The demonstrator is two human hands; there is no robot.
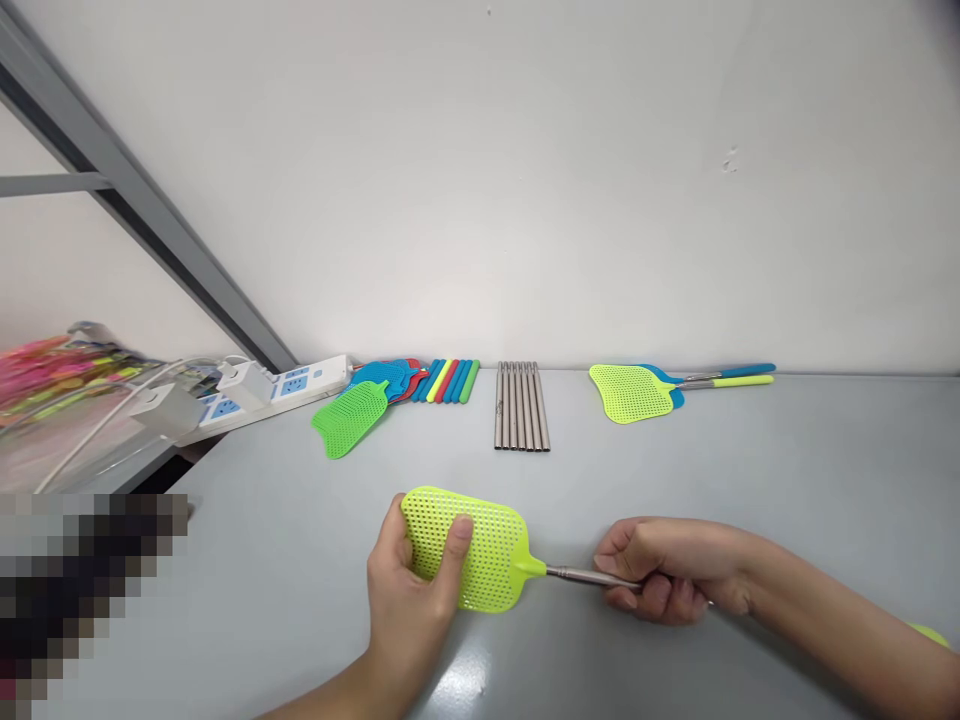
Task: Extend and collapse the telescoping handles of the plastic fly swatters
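My left hand [420, 575] is closed on a yellow-green fly swatter head [491, 550], thumb across its perforated face and fingers behind it. A metal rod [581, 575] runs rightward from the neck of that head. My right hand [660, 575] wraps its fingers round the rod, hiding most of its far part. Both hands are above the grey table [300, 600]. Beyond them lies a row of several metal rods [522, 405]. Left of it are several coloured handle grips [450, 382] and a pile of swatter heads, a green one [352, 418] in front of blue [379, 378] and red.
Two whole fly swatters [634, 393], one yellow-green and one blue, lie by the wall at the back right. A white power strip [315, 378] with plugged-in chargers [169, 408] lines the left edge. Part of a yellow-green object [930, 634] shows behind my right forearm.
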